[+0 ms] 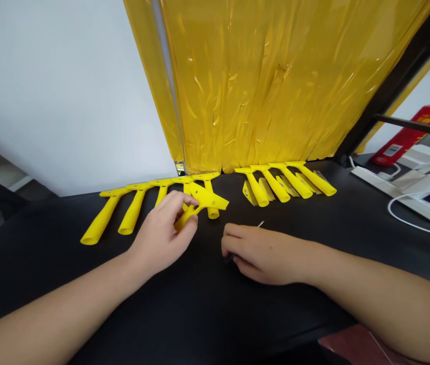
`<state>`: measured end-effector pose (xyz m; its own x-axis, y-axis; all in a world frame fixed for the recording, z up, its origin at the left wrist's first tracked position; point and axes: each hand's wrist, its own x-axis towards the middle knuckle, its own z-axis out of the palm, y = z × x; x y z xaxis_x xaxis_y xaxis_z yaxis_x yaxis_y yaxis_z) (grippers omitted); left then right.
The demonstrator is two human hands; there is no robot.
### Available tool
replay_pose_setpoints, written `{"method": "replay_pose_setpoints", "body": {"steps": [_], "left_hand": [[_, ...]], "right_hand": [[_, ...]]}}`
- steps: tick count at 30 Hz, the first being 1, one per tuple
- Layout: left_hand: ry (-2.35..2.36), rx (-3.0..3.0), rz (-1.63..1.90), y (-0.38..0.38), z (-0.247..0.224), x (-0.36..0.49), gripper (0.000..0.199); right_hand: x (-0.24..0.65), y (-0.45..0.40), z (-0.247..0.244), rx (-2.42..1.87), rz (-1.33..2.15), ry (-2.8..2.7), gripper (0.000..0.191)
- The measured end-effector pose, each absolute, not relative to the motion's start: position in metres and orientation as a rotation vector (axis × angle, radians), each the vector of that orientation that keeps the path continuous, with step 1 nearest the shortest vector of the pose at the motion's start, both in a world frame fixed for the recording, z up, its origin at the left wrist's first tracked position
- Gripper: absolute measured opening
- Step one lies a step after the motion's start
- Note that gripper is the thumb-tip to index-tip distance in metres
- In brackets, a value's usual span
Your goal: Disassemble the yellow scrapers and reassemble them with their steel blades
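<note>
Left hand (162,238): curled round the stem of a yellow plastic scraper handle (204,202), held just above the tabletop (283,304), its flat, drilled crossbar tilted away from the palm.
Right hand (260,253): closed on a small screwdriver (229,258), dark grip mostly hidden by the fingers, thin metal shaft showing beyond them.
Hands: apart, each closed on its own piece.
Left row: like handles (131,213) lie side by side, just behind the held one.
Right row: more handles (287,181) lie beside flat blade-like pieces (250,193).
Handling: a firm wrap low on the stem should steady the head; a short hold near the shaft should give the screwdriver better control.
Writing: a white label (393,149) on a red box (413,132), too small to read; no brand legible.
Rest: yellow plastic sheeting (260,86) hangs before a white wall (66,91); a white cable (408,225) lies on the right.
</note>
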<state>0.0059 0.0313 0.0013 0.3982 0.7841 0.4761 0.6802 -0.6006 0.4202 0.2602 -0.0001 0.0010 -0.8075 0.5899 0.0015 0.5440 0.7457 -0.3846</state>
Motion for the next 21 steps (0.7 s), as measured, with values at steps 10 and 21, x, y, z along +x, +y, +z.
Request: {"method": "replay_pose_setpoints", "body": {"steps": [10,21], "left_hand": [[1.171,2.066,1.017,0.034,-0.010,0.010,0.018],[1.048,1.511,1.233,0.034,-0.015,0.024,0.029]], "right_hand": [[0.247,-0.010,-0.011,-0.645,0.267,-2.817,0.032],[0.248,-0.010,-0.011,-0.423,0.200,-2.638,0.037]]}}
